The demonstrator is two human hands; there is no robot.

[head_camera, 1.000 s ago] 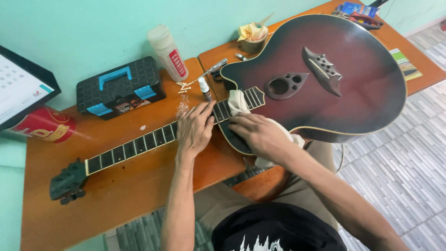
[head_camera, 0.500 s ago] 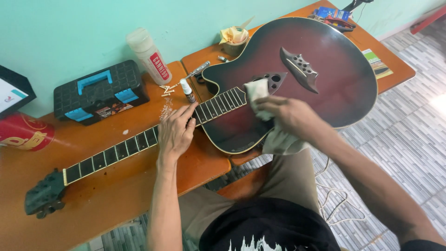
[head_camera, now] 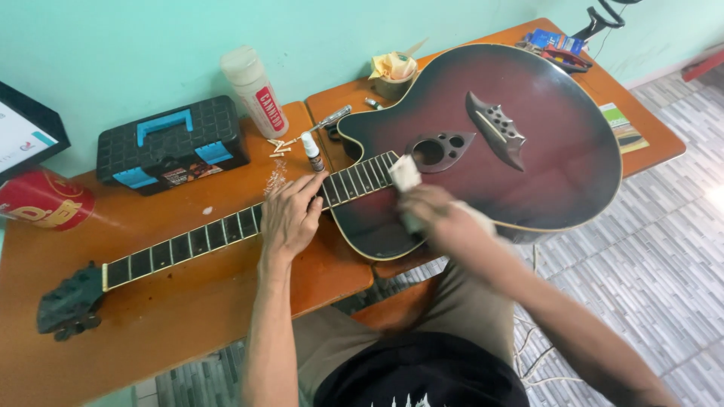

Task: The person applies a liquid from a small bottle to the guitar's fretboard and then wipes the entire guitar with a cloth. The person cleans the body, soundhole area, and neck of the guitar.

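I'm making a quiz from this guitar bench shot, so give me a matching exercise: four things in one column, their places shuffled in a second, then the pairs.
1. left hand
2. cloth
3. toolbox
4. cup

A. by the wall, left of the white bottle
B. flat on the guitar neck
C. in the right hand, at the fretboard's end
D. behind the guitar body

Pairs: 1-B, 2-C, 3-A, 4-D

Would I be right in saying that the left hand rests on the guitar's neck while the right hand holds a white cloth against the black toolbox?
Not quite. The head view shows the left hand on the guitar's neck, but the right hand holds the white cloth against the fretboard end at the guitar's body, not the black toolbox.
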